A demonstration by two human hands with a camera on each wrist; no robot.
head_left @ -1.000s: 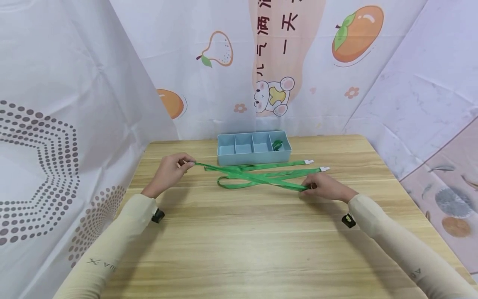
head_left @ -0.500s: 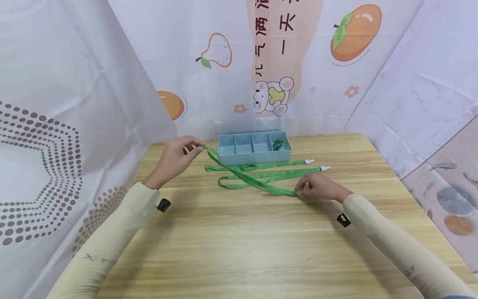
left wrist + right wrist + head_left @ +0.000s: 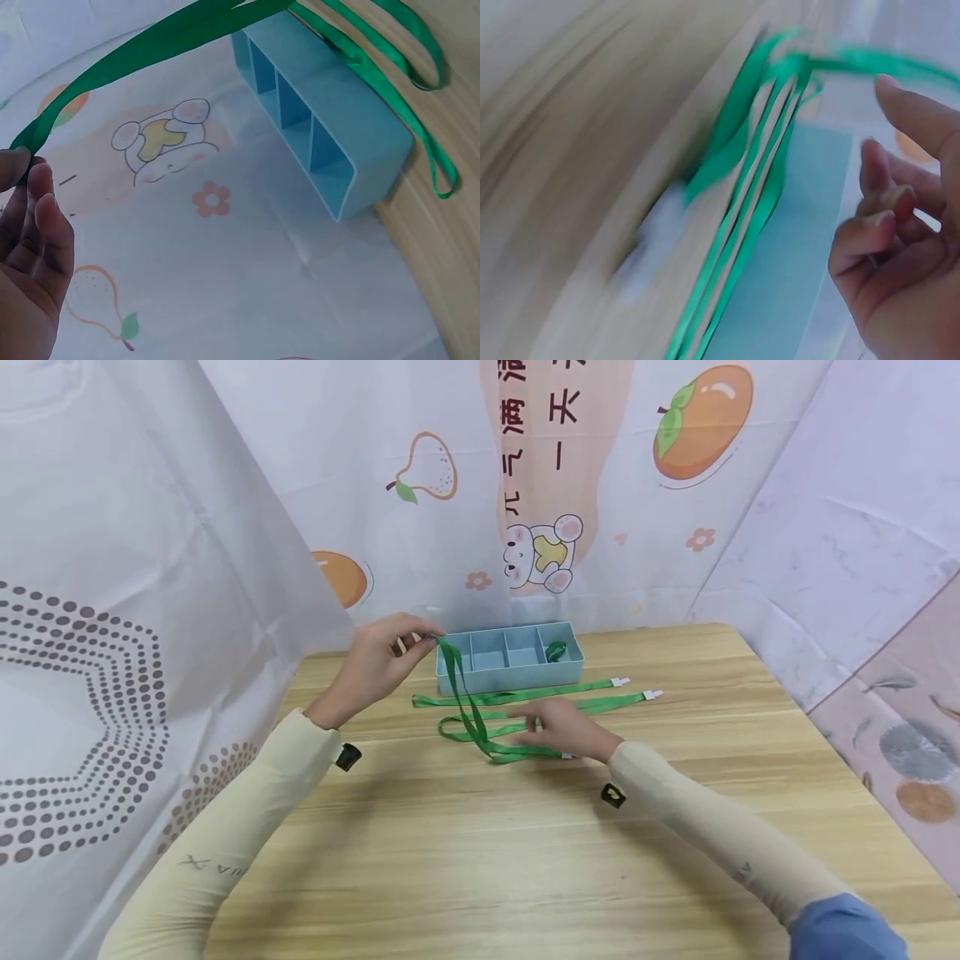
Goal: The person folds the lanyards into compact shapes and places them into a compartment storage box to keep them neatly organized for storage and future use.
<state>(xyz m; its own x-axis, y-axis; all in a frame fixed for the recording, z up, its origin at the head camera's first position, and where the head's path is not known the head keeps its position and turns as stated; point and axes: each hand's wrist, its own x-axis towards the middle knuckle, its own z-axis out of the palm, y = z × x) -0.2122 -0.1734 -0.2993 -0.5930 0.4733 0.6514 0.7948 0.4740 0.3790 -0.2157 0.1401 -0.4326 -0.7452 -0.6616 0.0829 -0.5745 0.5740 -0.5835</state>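
Left hand (image 3: 378, 662) up off the table (image 3: 480, 843), fingertips pinching one end of the green lanyard (image 3: 474, 722), abt 10 o'clock from the right hand (image 3: 564, 729). Strap drops steeply from that pinch to table centre, where the right hand rests on its other end; fingers look curled, grip can't tell, wrist view too blurred. Blue divider tray (image 3: 508, 668) at 12 o'clock, just behind the loose loops; small green item (image 3: 556, 650) in its rightmost slot.
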